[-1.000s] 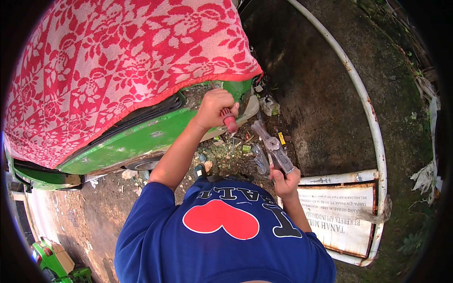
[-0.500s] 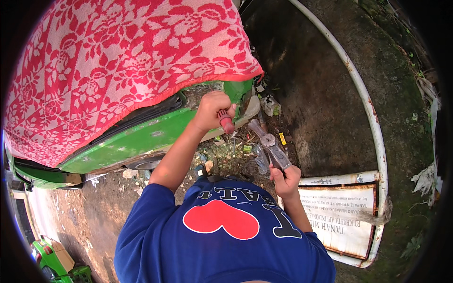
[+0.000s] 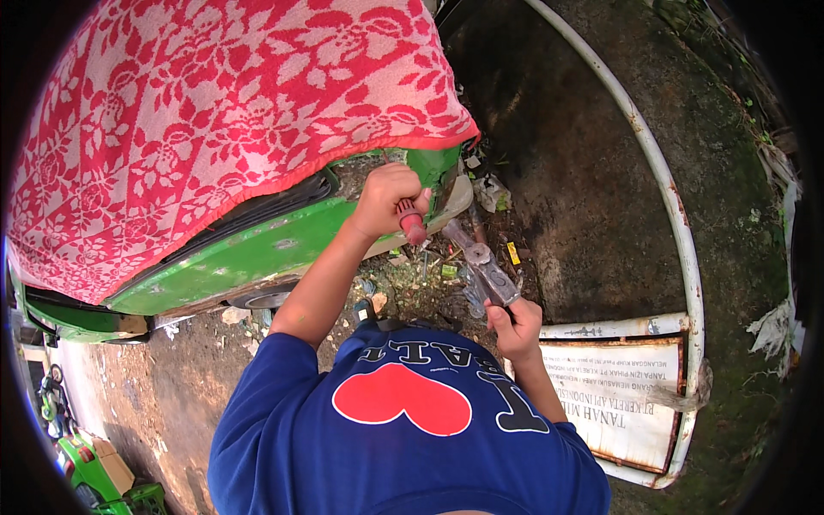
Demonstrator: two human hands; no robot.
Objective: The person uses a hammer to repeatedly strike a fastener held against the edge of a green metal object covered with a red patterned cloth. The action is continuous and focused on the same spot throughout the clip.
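My left hand (image 3: 388, 199) is wrapped round the red ribbed handle of a screwdriver (image 3: 413, 225), whose butt end points back at me. Part of its thin shaft shows beyond my knuckles, against the scraped rear part of a green car body (image 3: 257, 245); the tip cannot be made out. To the right, my right hand (image 3: 517, 328) is closed on a worn grey metal hammer (image 3: 491, 268). Its head, with a round knob at the middle, slants up and left toward the screwdriver's butt. A small gap separates the two tools.
A red and pink floral cloth (image 3: 240, 112) drapes over the car. Rubble and litter (image 3: 429, 270) lie below it. A rusty white pipe frame (image 3: 657, 163) with a white sign panel (image 3: 618, 403) is on my right. A green plastic-looking object (image 3: 90, 468) sits at lower left.
My right hand and the hammer have shifted slightly left, nearer the screwdriver. The left hand stays almost still. A motorcycle-like shape has come into view at the far left edge.
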